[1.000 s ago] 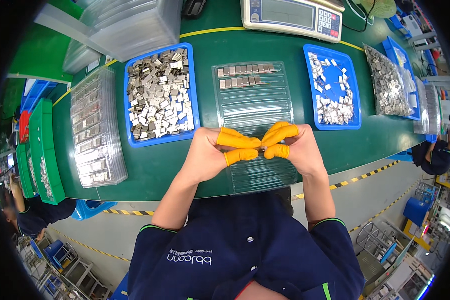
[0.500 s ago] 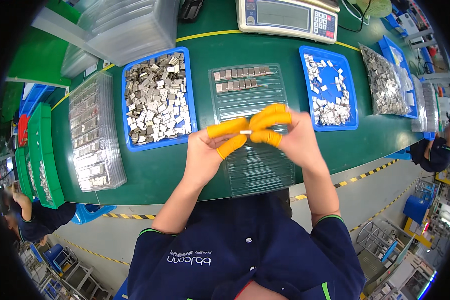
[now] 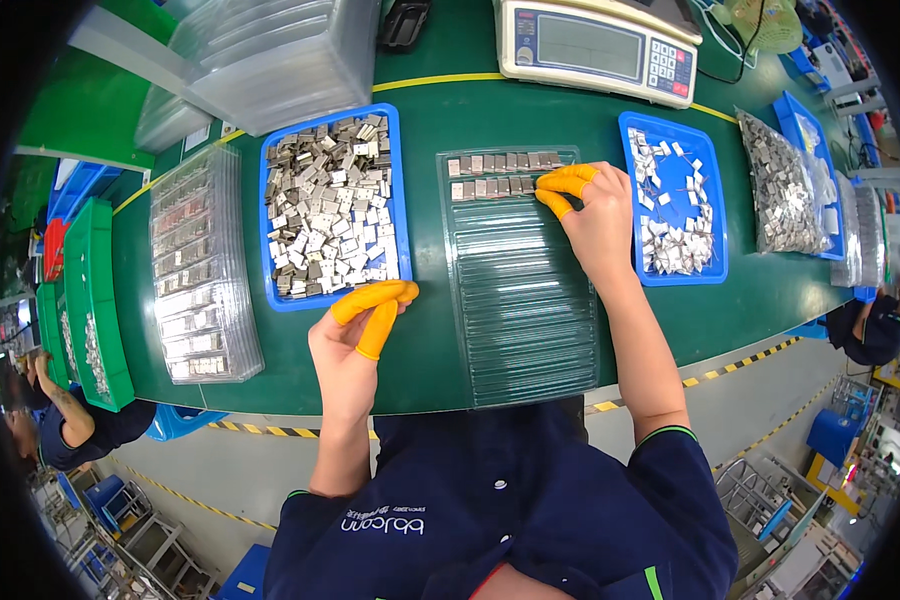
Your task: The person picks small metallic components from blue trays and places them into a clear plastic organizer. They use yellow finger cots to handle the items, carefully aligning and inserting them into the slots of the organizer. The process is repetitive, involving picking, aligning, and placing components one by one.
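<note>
My right hand (image 3: 592,205), with yellow finger covers on thumb and fingers, pinches at the right end of the second row in a clear ridged plastic tray (image 3: 525,300). Small silver metal pieces (image 3: 492,187) lie side by side there in two rows at the far end. What the right fingertips hold is hidden by the covers. My left hand (image 3: 358,335), also in yellow finger covers, is closed in a pinch by the near right corner of a blue bin (image 3: 406,240) heaped with silver metal pieces (image 3: 335,210). Whatever its fingertips hold, I cannot make out.
On the right, another blue bin (image 3: 718,235) holds small white pieces with wires, beside a bag of metal parts (image 3: 778,190). A scale (image 3: 600,50) stands at the back. Stacked filled clear trays (image 3: 205,270) and a green bin (image 3: 98,300) are left; people sit at both sides.
My hands have parted from above the clear tray, where they held a small piece between them. The right went up to the second row; the left moved down and left toward the blue bin.
</note>
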A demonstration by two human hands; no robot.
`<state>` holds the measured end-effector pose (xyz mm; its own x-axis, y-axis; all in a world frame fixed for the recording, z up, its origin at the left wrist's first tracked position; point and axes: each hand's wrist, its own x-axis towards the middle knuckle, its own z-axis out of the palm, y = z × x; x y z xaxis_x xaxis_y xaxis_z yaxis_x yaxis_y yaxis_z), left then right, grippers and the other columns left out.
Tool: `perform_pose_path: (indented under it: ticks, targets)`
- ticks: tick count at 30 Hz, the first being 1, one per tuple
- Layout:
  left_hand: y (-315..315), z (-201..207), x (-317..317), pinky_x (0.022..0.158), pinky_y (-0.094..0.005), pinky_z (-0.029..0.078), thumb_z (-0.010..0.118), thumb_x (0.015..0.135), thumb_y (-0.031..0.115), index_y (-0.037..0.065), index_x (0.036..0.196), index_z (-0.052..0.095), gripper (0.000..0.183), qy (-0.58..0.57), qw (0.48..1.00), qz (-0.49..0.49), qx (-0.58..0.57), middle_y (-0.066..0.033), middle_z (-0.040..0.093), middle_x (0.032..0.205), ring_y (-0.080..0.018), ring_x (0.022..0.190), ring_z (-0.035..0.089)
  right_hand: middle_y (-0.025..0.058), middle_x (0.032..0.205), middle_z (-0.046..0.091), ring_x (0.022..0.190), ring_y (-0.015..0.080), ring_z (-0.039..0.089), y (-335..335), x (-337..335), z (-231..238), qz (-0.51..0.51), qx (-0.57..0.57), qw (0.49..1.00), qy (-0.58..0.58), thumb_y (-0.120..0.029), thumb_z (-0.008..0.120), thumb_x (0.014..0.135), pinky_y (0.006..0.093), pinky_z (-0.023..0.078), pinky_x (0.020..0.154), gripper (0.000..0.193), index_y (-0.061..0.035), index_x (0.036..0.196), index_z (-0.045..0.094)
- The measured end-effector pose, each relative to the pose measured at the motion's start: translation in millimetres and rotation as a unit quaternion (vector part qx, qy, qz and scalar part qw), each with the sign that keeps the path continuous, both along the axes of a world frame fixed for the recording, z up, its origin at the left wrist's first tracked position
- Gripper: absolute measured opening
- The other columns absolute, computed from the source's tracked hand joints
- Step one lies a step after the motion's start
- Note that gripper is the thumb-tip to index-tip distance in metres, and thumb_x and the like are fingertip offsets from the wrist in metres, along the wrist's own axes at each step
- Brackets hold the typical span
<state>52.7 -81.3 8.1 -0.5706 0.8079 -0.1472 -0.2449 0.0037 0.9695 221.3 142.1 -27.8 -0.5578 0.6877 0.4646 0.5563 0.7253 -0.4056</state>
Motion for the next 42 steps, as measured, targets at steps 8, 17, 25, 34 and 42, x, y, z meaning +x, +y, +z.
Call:
perform_pose_path:
  ticks: [8, 17, 25, 34, 42]
  targets:
    - [-0.4, 2.6, -5.9, 0.087, -0.0274, 0.046, 0.06, 0.087, 0.002, -0.006, 0.104, 0.062, 0.019, 0.021, 0.999, 0.012, -0.022, -0.0131, 0.065, 0.1, -0.0173, 0.094, 0.062, 0.0042, 0.084, 0.067, 0.088, 0.022, 0.056, -0.2, 0.9, -6.2, 0.003, -0.024, 1.0, -0.002, -0.009, 0.072, 0.067, 0.0357, 0.039, 0.086, 0.015, -0.0093, 0.082, 0.073]
    - [25.3, -7.8, -52.2, 0.084, -0.0299, 0.046, 0.066, 0.079, 0.003, 0.001, 0.103, 0.065, 0.024, 0.403, 0.905, 0.005, -0.134, -0.0102, 0.065, 0.103, -0.0227, 0.092, 0.061, 0.015, 0.099, 0.064, 0.099, 0.0318, 0.056, 27.0, 49.8, 26.6, -0.162, -0.127, 0.972, 0.112, -0.005, 0.065, 0.079, 0.0369, 0.044, 0.085, 0.025, -0.0044, 0.104, 0.066]
    - [51.9, -26.6, -64.7, 0.082, -0.0374, 0.036, 0.076, 0.069, 0.02, 0.007, 0.09, 0.071, 0.025, 0.57, 0.794, -0.002, -0.213, -0.0117, 0.062, 0.088, -0.0267, 0.087, 0.052, 0.0155, 0.095, 0.065, 0.081, 0.0242, 0.063, 30.4, 88.4, 13.8, -0.229, -0.153, 0.957, -0.088, -0.007, 0.068, 0.076, 0.0337, 0.049, 0.069, 0.028, -0.0037, 0.104, 0.066]
    - [62.0, -28.0, -70.5, 0.079, -0.0374, 0.034, 0.077, 0.068, 0.025, 0.006, 0.084, 0.07, 0.026, 0.616, 0.749, 0.072, -0.233, -0.0094, 0.062, 0.077, -0.0255, 0.082, 0.053, 0.0136, 0.084, 0.069, 0.073, 0.0213, 0.068, 34.1, 90.6, 4.2, -0.277, -0.16, 0.947, 0.027, -0.01, 0.071, 0.076, 0.0306, 0.051, 0.066, 0.019, -0.0035, 0.094, 0.07]
    - [68.8, -26.6, -75.1, 0.082, -0.0402, 0.036, 0.074, 0.07, 0.023, 0.002, 0.085, 0.068, 0.027, 0.694, 0.687, 0.046, -0.211, -0.0132, 0.063, 0.083, -0.0286, 0.086, 0.055, 0.0123, 0.097, 0.068, 0.081, 0.0212, 0.067, 30.8, 92.1, 11.3, -0.24, -0.175, 0.955, 0.026, -0.006, 0.071, 0.074, 0.0292, 0.051, 0.073, 0.023, -0.0008, 0.096, 0.069]
